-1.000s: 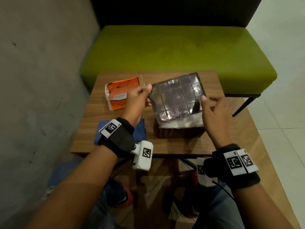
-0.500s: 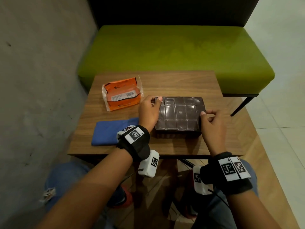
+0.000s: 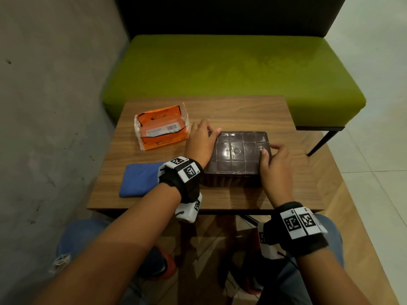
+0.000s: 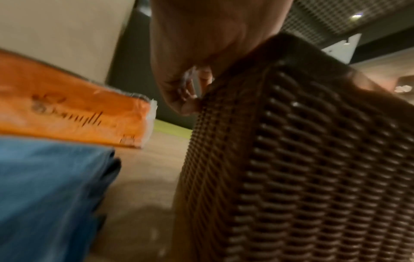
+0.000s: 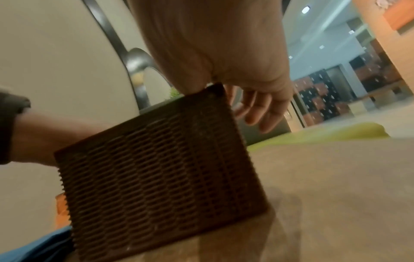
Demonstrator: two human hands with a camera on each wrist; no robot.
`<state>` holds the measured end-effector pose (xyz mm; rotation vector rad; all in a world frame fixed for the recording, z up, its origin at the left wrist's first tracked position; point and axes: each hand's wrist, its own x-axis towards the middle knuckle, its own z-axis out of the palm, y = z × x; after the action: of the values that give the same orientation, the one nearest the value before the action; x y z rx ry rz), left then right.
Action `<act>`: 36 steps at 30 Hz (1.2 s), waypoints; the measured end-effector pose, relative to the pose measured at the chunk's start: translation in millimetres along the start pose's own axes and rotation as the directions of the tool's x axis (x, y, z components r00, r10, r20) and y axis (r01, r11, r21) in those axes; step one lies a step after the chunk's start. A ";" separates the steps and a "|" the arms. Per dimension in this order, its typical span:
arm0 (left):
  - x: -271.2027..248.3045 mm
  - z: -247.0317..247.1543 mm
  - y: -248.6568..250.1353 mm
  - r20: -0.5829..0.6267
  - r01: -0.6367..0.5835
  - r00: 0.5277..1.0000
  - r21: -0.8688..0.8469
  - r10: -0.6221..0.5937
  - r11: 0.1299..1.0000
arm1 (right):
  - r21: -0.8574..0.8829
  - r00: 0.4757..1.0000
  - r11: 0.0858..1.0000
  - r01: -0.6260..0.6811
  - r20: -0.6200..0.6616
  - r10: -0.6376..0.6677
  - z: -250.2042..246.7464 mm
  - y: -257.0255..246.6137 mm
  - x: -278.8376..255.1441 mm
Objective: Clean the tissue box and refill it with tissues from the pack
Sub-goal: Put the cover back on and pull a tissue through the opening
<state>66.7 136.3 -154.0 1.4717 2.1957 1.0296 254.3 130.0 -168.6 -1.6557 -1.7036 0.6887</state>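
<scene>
The brown woven tissue box [image 3: 231, 180] stands on the wooden table [image 3: 242, 111], its glossy lid [image 3: 237, 150] lying flat on top. My left hand [image 3: 209, 130] holds the lid's far left corner, thumb on top and fingers curled at the edge; the left wrist view shows those fingers [image 4: 190, 92] against the box [image 4: 313, 159]. At the lid's right edge, my right hand [image 3: 269, 149] presses down with its thumb. Its fingers [image 5: 257, 109] hang relaxed beside the box [image 5: 156, 168]. The orange tissue pack [image 3: 161, 128] lies to the left.
A folded blue cloth [image 3: 141, 179] lies on the table's front left, next to my left wrist. A green bench [image 3: 231, 67] stands behind the table, and a grey wall [image 3: 44, 106] runs along the left. Bare wood shows behind and to the right of the box.
The lid, held tilted up over white tissues a second ago, has come down flat onto the box. Both hands have followed it down and stay at its corners.
</scene>
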 end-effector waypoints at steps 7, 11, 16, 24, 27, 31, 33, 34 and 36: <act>-45.1 5.8 42.9 0.306 -0.508 0.840 0.149 0.449 0.849 | -0.023 0.975 0.975 0.221 0.011 -0.221 4.3 -31.8 -1.1; -48.4 23.1 30.6 0.468 -0.532 0.813 0.356 0.346 0.768 | -0.254 0.965 0.949 0.185 0.229 -0.127 8.6 -15.5 3.6; -38.6 16.1 25.7 0.494 -0.496 0.823 0.389 0.279 0.776 | -0.420 0.952 0.894 0.157 0.304 -0.024 3.6 -28.0 2.5; -38.7 14.8 21.1 0.409 -0.434 0.873 0.406 0.265 0.804 | -0.353 0.928 0.916 0.191 0.370 -0.051 19.0 -42.5 25.7; -33.4 11.9 23.6 0.437 -0.416 0.869 0.389 0.233 0.822 | -0.319 0.926 0.926 0.200 0.372 -0.072 19.7 -38.6 25.8; -29.8 -7.9 26.5 0.322 -0.209 0.928 0.029 0.188 0.978 | -0.348 0.905 0.907 0.236 0.418 -0.075 13.5 -38.4 27.7; -27.0 -20.5 13.9 0.103 -0.070 0.992 -0.011 0.070 0.998 | -0.265 0.932 0.949 0.169 0.356 -0.067 6.0 -34.6 25.4; -23.0 -25.6 6.5 0.058 0.020 0.998 -0.026 -0.018 0.999 | -0.201 0.956 0.974 0.102 0.292 -0.039 1.2 -33.0 25.6; -14.1 -35.0 -1.1 0.137 0.187 0.974 -0.050 -0.179 0.981 | -0.140 0.970 0.989 -0.057 0.225 0.088 -9.5 -32.4 29.1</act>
<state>50.9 109.8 -132.3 1.2458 2.1389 0.9041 240.8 156.3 -135.1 -1.7951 -1.8940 0.8483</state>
